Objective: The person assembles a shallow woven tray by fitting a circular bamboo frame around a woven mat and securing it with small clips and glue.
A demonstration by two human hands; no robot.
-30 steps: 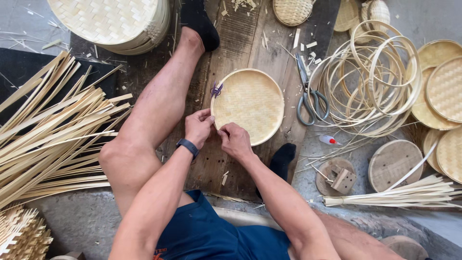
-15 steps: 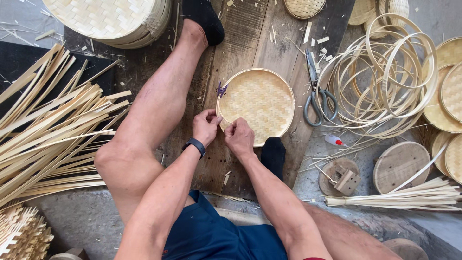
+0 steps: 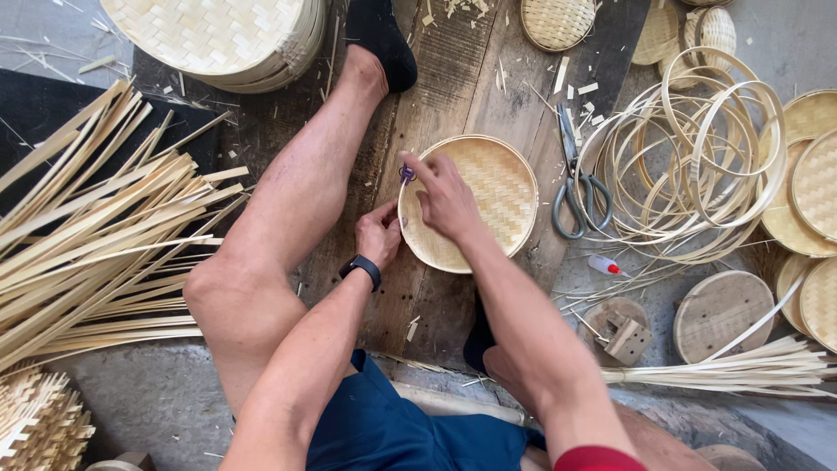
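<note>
Worn wooden planks (image 3: 453, 96) make the work floor, littered with bamboo chips; person sits with bare legs stretched out along it. Round woven bamboo tray (image 3: 488, 202) lies flat on the planks between the knees, same spot as half a second ago.

Change: right hand (image 3: 446, 199) has moved up from the tray's near-left edge and now lies over the left part of the tray, fingers reaching to the rim, at a small purple clip (image 3: 407, 174) sitting on that rim. Whether the fingertips pinch the clip or just touch it, cannot tell. Left hand (image 3: 377, 234) stays at the tray's left edge, lower down, fingers curled against the rim, pressing or gripping it; black wristband (image 3: 361, 268) on that wrist. Judgement: work on the rim has shifted from the near edge to the clipped point.

Around: scissors (image 3: 575, 187) just right of the tray, coil of thin bamboo hoops (image 3: 697, 157) beyond them, bundle of split bamboo strips (image 3: 96, 235) at left, stack of finished trays (image 3: 218, 39) top left, small glue bottle (image 3: 608, 266) near right.
</note>
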